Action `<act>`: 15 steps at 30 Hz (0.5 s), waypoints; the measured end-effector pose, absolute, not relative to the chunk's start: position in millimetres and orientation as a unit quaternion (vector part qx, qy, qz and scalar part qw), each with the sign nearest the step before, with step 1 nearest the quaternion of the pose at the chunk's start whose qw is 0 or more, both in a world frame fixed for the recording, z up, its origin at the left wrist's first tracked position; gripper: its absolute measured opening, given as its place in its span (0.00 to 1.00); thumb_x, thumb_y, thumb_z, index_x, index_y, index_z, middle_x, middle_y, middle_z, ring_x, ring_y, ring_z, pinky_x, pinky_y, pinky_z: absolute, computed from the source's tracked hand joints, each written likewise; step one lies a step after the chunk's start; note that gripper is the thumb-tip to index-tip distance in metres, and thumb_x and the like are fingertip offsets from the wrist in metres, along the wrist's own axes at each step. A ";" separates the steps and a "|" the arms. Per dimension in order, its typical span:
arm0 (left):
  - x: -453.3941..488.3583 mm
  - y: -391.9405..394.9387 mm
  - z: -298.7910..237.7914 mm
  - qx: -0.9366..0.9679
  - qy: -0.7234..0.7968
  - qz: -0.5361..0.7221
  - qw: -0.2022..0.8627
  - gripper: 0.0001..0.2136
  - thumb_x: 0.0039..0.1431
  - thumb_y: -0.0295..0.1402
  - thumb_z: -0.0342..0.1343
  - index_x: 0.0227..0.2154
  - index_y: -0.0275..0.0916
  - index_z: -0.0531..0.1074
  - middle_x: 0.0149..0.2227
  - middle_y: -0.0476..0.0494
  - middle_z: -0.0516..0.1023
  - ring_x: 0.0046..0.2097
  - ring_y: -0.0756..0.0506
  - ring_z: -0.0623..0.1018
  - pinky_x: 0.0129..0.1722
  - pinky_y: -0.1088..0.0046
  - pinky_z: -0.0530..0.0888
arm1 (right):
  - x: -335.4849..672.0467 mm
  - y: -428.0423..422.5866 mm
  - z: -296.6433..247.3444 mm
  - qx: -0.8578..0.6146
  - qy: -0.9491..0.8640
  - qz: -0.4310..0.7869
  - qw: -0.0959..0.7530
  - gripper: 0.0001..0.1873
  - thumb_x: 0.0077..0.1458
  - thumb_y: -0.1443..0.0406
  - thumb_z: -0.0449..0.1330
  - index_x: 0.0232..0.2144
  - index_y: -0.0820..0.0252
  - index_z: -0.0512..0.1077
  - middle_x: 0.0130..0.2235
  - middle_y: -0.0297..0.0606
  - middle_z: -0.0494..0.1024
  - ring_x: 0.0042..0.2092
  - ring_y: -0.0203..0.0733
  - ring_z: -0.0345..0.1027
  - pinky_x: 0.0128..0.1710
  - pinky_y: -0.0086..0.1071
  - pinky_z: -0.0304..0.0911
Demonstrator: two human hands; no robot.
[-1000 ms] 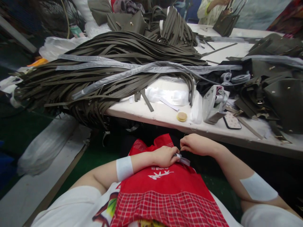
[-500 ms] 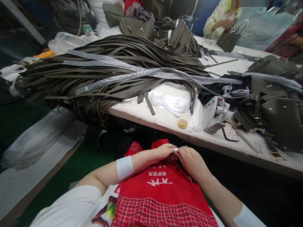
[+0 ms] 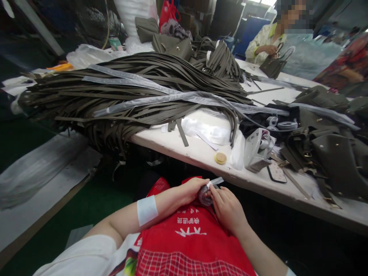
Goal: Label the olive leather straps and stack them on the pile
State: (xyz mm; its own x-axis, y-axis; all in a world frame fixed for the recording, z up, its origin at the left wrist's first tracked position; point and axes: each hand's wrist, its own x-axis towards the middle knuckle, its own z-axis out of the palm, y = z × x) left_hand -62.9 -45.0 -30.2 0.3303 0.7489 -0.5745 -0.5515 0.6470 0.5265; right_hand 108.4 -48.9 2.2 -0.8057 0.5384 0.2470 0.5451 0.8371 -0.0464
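A rolled-up strap (image 3: 205, 198), dark and seemingly in clear plastic, is held over the red apron at my lap. My left hand (image 3: 194, 188) grips its left side, fingers closed around the edge. On the other side, my right hand (image 3: 229, 209) pinches the roll near its top, where a small white band (image 3: 209, 184) shows. A clear plastic end (image 3: 217, 180) sticks out up and to the right. The finger pads on the roll are partly hidden.
Long dark straps (image 3: 138, 88) lie heaped across the white table (image 3: 172, 147). Dark bag pieces (image 3: 339, 153), a phone (image 3: 276, 173), a small carton (image 3: 258, 149) and a yellow round item (image 3: 220, 158) sit along the right. Across the table a person handles a handbag (image 3: 273, 66).
The roll has turned up into view between my hands, with its plastic end now sticking out. My right hand's fingers have shifted onto it. The camera view has tilted slightly upward.
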 end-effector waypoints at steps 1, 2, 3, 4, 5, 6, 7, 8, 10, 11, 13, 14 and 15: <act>-64.7 -43.9 -27.5 0.107 0.409 0.405 0.811 0.19 0.53 0.46 0.60 0.20 0.33 0.70 0.18 0.47 0.71 0.21 0.51 0.70 0.28 0.74 0.67 | 107.9 -48.2 3.1 -0.281 -0.950 -0.001 0.137 0.19 0.63 0.71 0.48 0.55 0.68 0.67 0.38 0.45 0.78 0.40 0.44 0.71 0.52 0.45 0.66; -67.0 -42.9 -24.6 0.098 0.403 0.408 0.813 0.19 0.55 0.45 0.59 0.20 0.33 0.71 0.19 0.47 0.71 0.22 0.51 0.69 0.28 0.74 0.68 | 107.1 -47.5 4.4 -0.278 -0.949 0.013 0.145 0.19 0.63 0.72 0.49 0.55 0.67 0.67 0.40 0.45 0.78 0.41 0.44 0.71 0.53 0.45 0.65; -69.4 -42.1 -21.5 0.091 0.398 0.414 0.814 0.18 0.55 0.44 0.58 0.21 0.32 0.71 0.20 0.47 0.72 0.22 0.51 0.70 0.28 0.74 0.68 | 106.1 -46.8 5.9 -0.278 -0.948 0.027 0.152 0.19 0.62 0.73 0.49 0.54 0.66 0.67 0.41 0.45 0.78 0.42 0.44 0.71 0.53 0.45 0.65; -72.1 -41.7 -18.4 0.085 0.393 0.422 0.812 0.17 0.55 0.43 0.59 0.22 0.32 0.72 0.21 0.47 0.72 0.22 0.52 0.70 0.28 0.75 0.68 | 104.9 -46.1 7.8 -0.280 -0.946 0.042 0.159 0.18 0.61 0.73 0.50 0.53 0.65 0.68 0.42 0.44 0.78 0.43 0.45 0.71 0.54 0.46 0.64; -74.8 -41.7 -15.2 0.083 0.388 0.431 0.810 0.15 0.53 0.41 0.61 0.24 0.32 0.73 0.22 0.47 0.73 0.22 0.52 0.70 0.28 0.75 0.68 | 103.8 -45.3 10.1 -0.286 -0.941 0.058 0.169 0.18 0.61 0.73 0.51 0.52 0.64 0.69 0.42 0.44 0.78 0.43 0.45 0.71 0.54 0.46 0.64; -77.2 -42.2 -12.2 0.085 0.385 0.441 0.807 0.13 0.50 0.39 0.64 0.25 0.32 0.74 0.23 0.47 0.74 0.23 0.52 0.70 0.28 0.76 0.68 | 102.7 -44.5 12.8 -0.297 -0.934 0.075 0.184 0.16 0.61 0.73 0.51 0.50 0.61 0.70 0.41 0.42 0.78 0.43 0.44 0.71 0.54 0.46 0.64; -79.4 -43.1 -9.4 0.091 0.381 0.450 0.803 0.12 0.46 0.37 0.67 0.27 0.31 0.75 0.24 0.46 0.75 0.24 0.52 0.71 0.29 0.76 0.68 | 101.7 -43.8 15.7 -0.312 -0.924 0.092 0.202 0.15 0.61 0.73 0.52 0.47 0.59 0.71 0.41 0.41 0.78 0.43 0.44 0.71 0.54 0.46 0.64; -81.2 -44.4 -7.1 0.099 0.376 0.456 0.800 0.13 0.43 0.35 0.69 0.28 0.31 0.76 0.25 0.46 0.76 0.25 0.52 0.72 0.29 0.76 0.68 | 101.0 -43.1 19.0 -0.334 -0.909 0.107 0.224 0.13 0.61 0.72 0.53 0.46 0.58 0.72 0.41 0.41 0.78 0.43 0.44 0.71 0.54 0.46 0.64; -83.6 -47.3 -4.9 0.123 0.367 0.457 0.801 0.17 0.40 0.35 0.71 0.32 0.29 0.78 0.26 0.44 0.76 0.26 0.51 0.73 0.30 0.76 0.68 | 99.7 -41.5 25.8 -0.394 -0.870 0.131 0.266 0.14 0.59 0.69 0.56 0.48 0.58 0.71 0.44 0.43 0.77 0.47 0.47 0.69 0.53 0.47 0.64; -84.3 -48.4 -5.1 0.132 0.364 0.454 0.802 0.18 0.40 0.36 0.72 0.33 0.29 0.78 0.26 0.44 0.76 0.26 0.51 0.73 0.30 0.76 0.68 | 99.1 -40.6 28.9 -0.427 -0.847 0.149 0.279 0.19 0.56 0.68 0.59 0.51 0.59 0.69 0.48 0.46 0.75 0.49 0.49 0.69 0.53 0.47 0.65; -85.0 -49.6 -8.1 0.143 0.365 0.443 0.806 0.20 0.39 0.37 0.73 0.34 0.29 0.78 0.23 0.46 0.74 0.25 0.51 0.71 0.28 0.77 0.67 | 97.8 -38.3 33.3 -0.482 -0.802 0.219 0.277 0.32 0.50 0.67 0.63 0.57 0.61 0.64 0.52 0.49 0.72 0.49 0.50 0.69 0.50 0.44 0.67; -85.0 -49.6 -10.4 0.145 0.359 0.437 0.812 0.20 0.38 0.38 0.73 0.34 0.30 0.78 0.22 0.48 0.73 0.24 0.52 0.70 0.27 0.77 0.66 | 97.2 -36.8 34.4 -0.497 -0.780 0.275 0.263 0.34 0.47 0.67 0.65 0.58 0.61 0.64 0.51 0.48 0.73 0.46 0.49 0.71 0.47 0.42 0.69; -84.8 -49.4 -12.8 0.147 0.352 0.431 0.817 0.20 0.39 0.38 0.73 0.33 0.30 0.78 0.21 0.49 0.71 0.23 0.53 0.69 0.26 0.78 0.65 | 96.8 -35.3 34.6 -0.499 -0.758 0.340 0.246 0.32 0.46 0.67 0.65 0.56 0.60 0.66 0.48 0.45 0.76 0.42 0.46 0.72 0.43 0.38 0.70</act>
State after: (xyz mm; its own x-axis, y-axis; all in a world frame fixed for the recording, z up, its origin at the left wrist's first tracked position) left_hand -84.8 -49.4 -12.8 0.3797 0.8087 -0.4494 -0.6013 0.5848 0.5444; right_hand 96.8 -35.3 34.6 -0.3816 0.9237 0.0335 0.5897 0.2712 -0.7608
